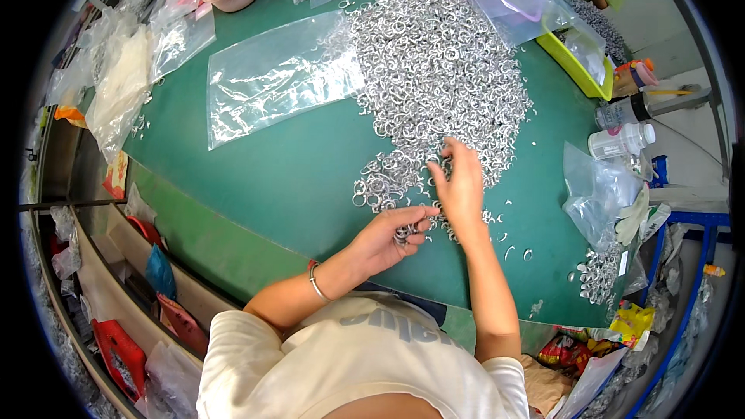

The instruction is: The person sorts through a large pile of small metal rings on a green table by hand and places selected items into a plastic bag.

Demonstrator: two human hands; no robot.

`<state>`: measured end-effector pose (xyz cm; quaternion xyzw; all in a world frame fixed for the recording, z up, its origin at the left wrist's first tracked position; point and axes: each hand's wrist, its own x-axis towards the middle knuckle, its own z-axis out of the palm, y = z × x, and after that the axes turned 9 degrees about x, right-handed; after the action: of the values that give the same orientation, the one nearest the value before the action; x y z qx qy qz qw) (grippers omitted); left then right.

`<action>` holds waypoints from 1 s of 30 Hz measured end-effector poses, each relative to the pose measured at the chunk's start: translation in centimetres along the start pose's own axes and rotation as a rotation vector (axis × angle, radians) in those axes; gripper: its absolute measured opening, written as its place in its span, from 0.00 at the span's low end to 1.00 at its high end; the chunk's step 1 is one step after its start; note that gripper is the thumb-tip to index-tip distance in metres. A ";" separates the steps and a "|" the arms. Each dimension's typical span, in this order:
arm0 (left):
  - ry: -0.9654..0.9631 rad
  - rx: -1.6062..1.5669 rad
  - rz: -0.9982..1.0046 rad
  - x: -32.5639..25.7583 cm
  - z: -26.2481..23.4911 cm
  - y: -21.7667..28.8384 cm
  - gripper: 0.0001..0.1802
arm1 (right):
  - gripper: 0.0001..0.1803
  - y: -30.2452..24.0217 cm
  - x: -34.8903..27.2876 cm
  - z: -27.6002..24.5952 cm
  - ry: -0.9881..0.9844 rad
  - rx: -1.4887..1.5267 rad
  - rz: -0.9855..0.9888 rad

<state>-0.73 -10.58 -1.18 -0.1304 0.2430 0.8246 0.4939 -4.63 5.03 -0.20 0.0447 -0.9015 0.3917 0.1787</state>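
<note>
My left hand (pixel 392 234) is pinching shiny metal rings (pixel 434 70); my right hand (pixel 459 186), fingers loose, is touching the heap on the green surface (pixel 279 178).

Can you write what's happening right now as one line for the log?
left hand: holds small stack of metal rings | right hand: fingers spread on ring pile | surface: green table | nearby: clear bag

Silver rings (pixel 434 70) heaped on a plain green table (pixel 295 171), yellow tray (pixel 578 70) beside.

Table (pixel 272 178): green-topped, filling the middle.
Shelf (pixel 116 279): cluttered, under the table's left edge.
Frame (pixel 698 221): blue metal, right.
</note>
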 end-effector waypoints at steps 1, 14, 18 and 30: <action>0.018 -0.006 -0.010 -0.2 0.9 0.2 0.15 | 0.19 0.7 -0.1 0.4 -0.036 -0.060 -0.030; 0.219 0.008 0.150 -0.7 1.1 0.1 0.17 | 0.10 -3.5 -1.2 -3.3 -0.350 0.485 0.295; 0.012 0.152 0.131 -1.5 -0.8 -0.5 0.16 | 0.11 -1.8 0.2 -1.2 -0.086 0.341 0.223; 0.305 0.700 0.256 -3.8 -0.3 1.9 0.10 | 0.08 -1.6 0.7 2.1 -0.176 0.191 -0.194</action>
<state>-0.58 -14.33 0.83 -0.0437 0.5940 0.7181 0.3601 -5.48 2.46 -0.12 0.1822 -0.8638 0.4510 0.1310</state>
